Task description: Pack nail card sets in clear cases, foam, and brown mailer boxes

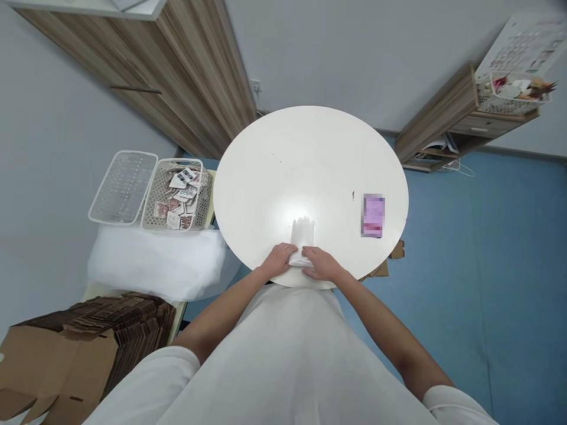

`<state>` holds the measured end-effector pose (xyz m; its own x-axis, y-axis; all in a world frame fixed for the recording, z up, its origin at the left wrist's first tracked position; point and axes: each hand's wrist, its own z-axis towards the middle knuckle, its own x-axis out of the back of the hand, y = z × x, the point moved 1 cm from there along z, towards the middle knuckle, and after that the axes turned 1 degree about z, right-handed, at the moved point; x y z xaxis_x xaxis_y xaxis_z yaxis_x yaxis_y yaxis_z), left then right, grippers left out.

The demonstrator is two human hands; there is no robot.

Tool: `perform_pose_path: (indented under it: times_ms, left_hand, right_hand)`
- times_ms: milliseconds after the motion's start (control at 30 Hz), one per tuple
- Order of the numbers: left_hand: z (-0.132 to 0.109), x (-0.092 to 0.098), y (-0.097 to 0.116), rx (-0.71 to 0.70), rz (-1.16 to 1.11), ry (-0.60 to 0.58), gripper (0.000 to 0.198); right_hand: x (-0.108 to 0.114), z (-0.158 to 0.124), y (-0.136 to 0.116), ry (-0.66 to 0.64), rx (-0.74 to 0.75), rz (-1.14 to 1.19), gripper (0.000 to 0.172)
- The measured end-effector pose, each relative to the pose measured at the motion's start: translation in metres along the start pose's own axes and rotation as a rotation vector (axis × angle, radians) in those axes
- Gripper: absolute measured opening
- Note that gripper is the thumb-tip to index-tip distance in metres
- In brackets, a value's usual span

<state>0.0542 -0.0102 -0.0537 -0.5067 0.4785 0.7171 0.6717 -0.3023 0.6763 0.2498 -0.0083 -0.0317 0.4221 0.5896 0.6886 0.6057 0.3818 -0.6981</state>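
A white glove [302, 232] lies flat on the round white table [310, 150], close to its near edge, with its finger ends pointing away from me. The cuff end looks folded or rolled toward me; whether there is one glove or a stacked pair I cannot tell. My left hand [279, 260] grips the left side of the cuff, its thumb on top. From the right, my right hand [322, 264] holds the other side, with its thumb and fingers curled at the fold. Parts of the cuff are hidden under my fingers.
A blurred purple packet [373, 216] lies on the table's right side. To the left stand a basket [206, 198] of small packets, its clear lid [124, 188], white sheeting [155, 260] and stacked flat cardboard [57, 366]. A wooden cabinet [190, 65] rises behind; shelves [443, 118] stand right.
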Motion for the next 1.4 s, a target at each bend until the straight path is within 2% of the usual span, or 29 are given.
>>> perform_pose_path:
  times_ms: [67, 167, 233, 333, 467, 667, 767, 833, 900, 1033, 1100, 1233, 1400]
  left_hand:
    - [0.004, 0.004, 0.001, 0.005, -0.045, 0.016, 0.036]
    - [0.012, 0.011, 0.001, 0.073, -0.143, 0.003, 0.025]
    - [0.017, 0.013, -0.001, 0.168, -0.214, 0.008, 0.026]
    - [0.023, 0.012, -0.004, 0.324, -0.317, 0.088, 0.031]
    - [0.030, 0.007, -0.006, 0.450, -0.387, 0.193, 0.031]
    - [0.038, 0.006, -0.007, 0.560, -0.366, 0.288, 0.031]
    - [0.041, 0.006, -0.007, 0.568, -0.336, 0.298, 0.028]
    - [0.042, 0.005, -0.006, 0.579, -0.301, 0.311, 0.028]
    - [0.041, 0.004, -0.004, 0.571, -0.245, 0.361, 0.031]
    - [0.041, 0.000, 0.004, 0.402, -0.117, 0.411, 0.031]
    - [0.041, -0.002, 0.006, 0.389, -0.104, 0.409, 0.027]
    - [0.046, -0.003, 0.008, 0.501, -0.235, 0.373, 0.026]
    - [0.045, 0.000, 0.005, 0.571, -0.369, 0.386, 0.042]
  right_hand:
    - [0.005, 0.005, 0.006, -0.013, 0.000, 0.093, 0.033]
    - [0.009, 0.015, 0.016, 0.054, -0.063, 0.265, 0.024]
    - [0.009, 0.022, 0.022, 0.125, -0.175, 0.364, 0.022]
    - [0.007, 0.030, 0.031, 0.192, -0.368, 0.454, 0.025]
    - [0.006, 0.039, 0.036, 0.258, -0.488, 0.484, 0.024]
    - [0.001, 0.044, 0.032, 0.431, -0.618, 0.486, 0.046]
    - [-0.003, 0.044, 0.027, 0.534, -0.620, 0.365, 0.048]
    - [-0.006, 0.043, 0.023, 0.570, -0.586, 0.263, 0.038]
    - [-0.009, 0.043, 0.020, 0.547, -0.546, 0.172, 0.027]
    - [-0.015, 0.038, 0.014, 0.518, -0.509, 0.068, 0.026]
    - [-0.019, 0.033, 0.011, 0.528, -0.528, 0.093, 0.031]
    - [-0.023, 0.028, 0.006, 0.486, -0.545, 0.294, 0.044]
    - [-0.014, 0.032, 0.011, 0.478, -0.539, 0.401, 0.040]
